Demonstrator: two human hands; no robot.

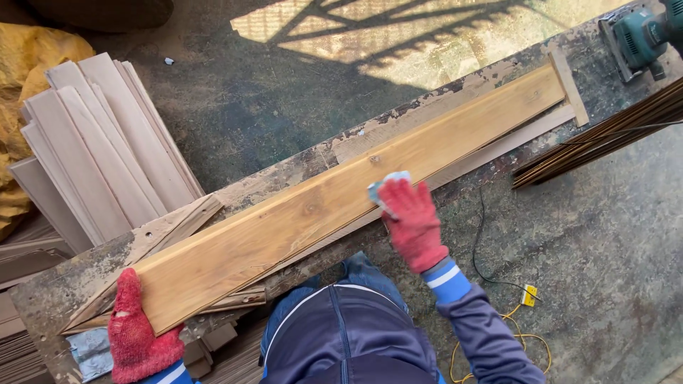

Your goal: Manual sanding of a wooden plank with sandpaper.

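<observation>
Plank point(341, 206) top open between my hands. Stop block point(569, 85) and sander point(640, 35) bar upper right; board stack point(107, 149) crowds left.

Gloved right hand point(413, 222) presses a cloth point(385, 185) on the plank point(341, 206)

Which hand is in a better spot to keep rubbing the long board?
Probably the right hand: it presses a light blue pad on the plank's middle. The left hand grips the plank's near end.
</observation>
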